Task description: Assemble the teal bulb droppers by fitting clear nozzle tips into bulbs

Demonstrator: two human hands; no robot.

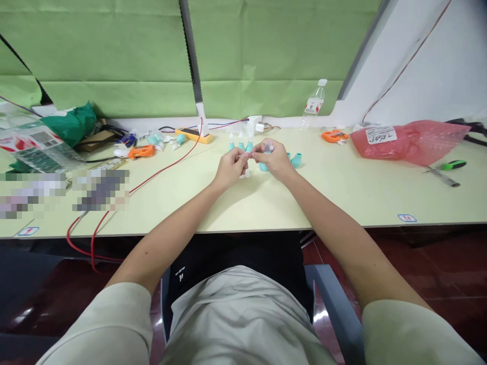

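Above the middle of the table, my left hand (231,166) and my right hand (277,158) meet with fingertips pinched together. Whatever small thing lies between them is too little to make out. Just behind the left fingers stand several small teal pieces with white pointed tips (232,140). A teal rounded piece (264,167) shows just under my right hand, partly covered by it; whether the hand touches it I cannot tell. Right of that hand lies a teal hollow piece (297,160). Small white bits (246,174) show below my left fingers.
At the back stand a clear bottle (314,105) and a yellow multimeter (194,135). Orange tools (141,151) lie left and right. A red plastic bag (407,142) and a green-handled screwdriver (453,165) are at right. A red cable (167,170) crosses the table (342,197) at left.
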